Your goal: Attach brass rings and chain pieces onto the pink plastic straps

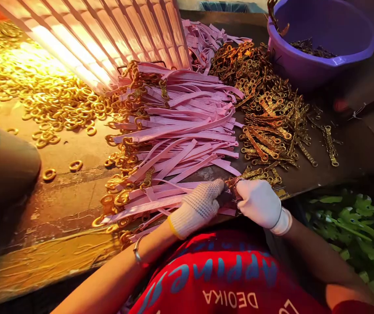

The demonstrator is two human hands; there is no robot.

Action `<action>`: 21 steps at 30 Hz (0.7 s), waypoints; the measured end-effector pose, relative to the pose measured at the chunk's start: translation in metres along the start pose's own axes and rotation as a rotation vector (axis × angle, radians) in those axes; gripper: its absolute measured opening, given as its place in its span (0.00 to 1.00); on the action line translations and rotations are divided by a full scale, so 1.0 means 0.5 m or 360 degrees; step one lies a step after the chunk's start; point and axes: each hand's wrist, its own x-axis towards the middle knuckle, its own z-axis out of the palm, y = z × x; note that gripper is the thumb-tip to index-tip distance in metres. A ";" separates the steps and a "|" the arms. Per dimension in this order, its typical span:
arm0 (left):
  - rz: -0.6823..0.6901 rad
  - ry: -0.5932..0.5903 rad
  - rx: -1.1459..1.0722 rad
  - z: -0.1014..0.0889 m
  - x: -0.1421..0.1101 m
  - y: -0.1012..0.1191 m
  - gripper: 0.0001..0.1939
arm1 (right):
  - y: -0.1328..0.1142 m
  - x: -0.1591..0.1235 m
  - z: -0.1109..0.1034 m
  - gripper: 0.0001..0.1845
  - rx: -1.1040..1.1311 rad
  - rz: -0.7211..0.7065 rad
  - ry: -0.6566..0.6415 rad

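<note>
My left hand (198, 207), in a dotted knit glove, is closed at the front edge of the pile of pink straps (187, 126). My right hand (260, 203), in a smooth white glove, is also closed, just to its right. A small dark reddish-brown piece (235, 188) shows between the two hands, against the right fingertips; its kind is unclear. What the left fingers grip is hidden. Gold ornamental links (255, 173) lie just beyond the right hand. Many of the straps have gold rings (121, 198) at their left ends.
Loose gold rings (56, 100) spread over the wooden table (78, 183). A large heap of gold links (265, 104) lies at right, beside a purple tub (320, 61). A ribbed pink panel (108, 39) stands behind the straps. At left is a round container (13, 174).
</note>
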 end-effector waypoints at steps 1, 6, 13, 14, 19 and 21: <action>0.0005 0.0006 -0.0013 -0.004 0.002 0.001 0.03 | 0.004 0.003 0.000 0.06 0.0039 0.0028 0.0003; -0.0003 -0.0045 -0.0262 -0.036 0.008 0.012 0.09 | 0.005 -0.002 -0.007 0.08 0.0128 0.0034 0.0019; -0.0008 0.0107 -0.0034 -0.023 0.000 -0.001 0.06 | -0.018 0.007 -0.012 0.08 -0.0024 0.0093 -0.0215; -0.0012 0.0089 -0.0038 -0.019 -0.001 -0.005 0.08 | -0.021 0.010 -0.007 0.08 -0.0034 0.0048 -0.0198; -0.0004 0.0004 0.0050 -0.019 -0.001 -0.019 0.11 | -0.032 0.017 0.019 0.11 -0.0062 -0.0256 -0.0126; -0.0006 0.0019 0.0013 -0.023 0.001 -0.020 0.10 | -0.032 0.019 0.022 0.13 -0.0082 -0.0262 -0.0133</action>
